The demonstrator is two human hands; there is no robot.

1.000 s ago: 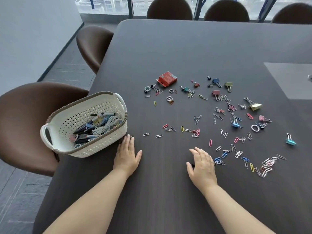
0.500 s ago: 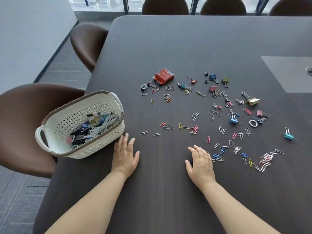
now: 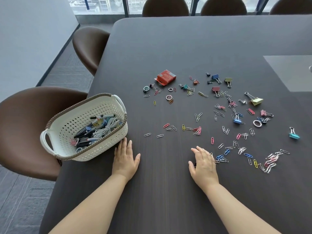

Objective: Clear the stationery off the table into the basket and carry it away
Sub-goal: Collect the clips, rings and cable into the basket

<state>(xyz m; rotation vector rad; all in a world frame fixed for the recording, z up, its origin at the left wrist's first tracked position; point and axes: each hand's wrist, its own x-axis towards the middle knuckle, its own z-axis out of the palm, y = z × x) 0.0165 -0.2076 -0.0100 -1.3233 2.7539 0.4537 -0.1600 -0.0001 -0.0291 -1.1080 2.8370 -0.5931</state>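
2 hands down on the table (image 3: 168, 200). Left hand (image 3: 125, 159) lies flat, fingers straight, tips just beside the basket (image 3: 101, 149) at the left edge, probably to steady it. Right hand (image 3: 203, 163) cups beside the nearest paper clips (image 3: 221, 158), placed to rake them, I'd say. Whether it grips anything underneath, I cannot tell.

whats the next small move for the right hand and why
Probably slide the right hand slightly forward to gather the paper clips right beside its fingers. They are the nearest loose stationery, many more lie scattered across the table, and the basket sits by the left hand.
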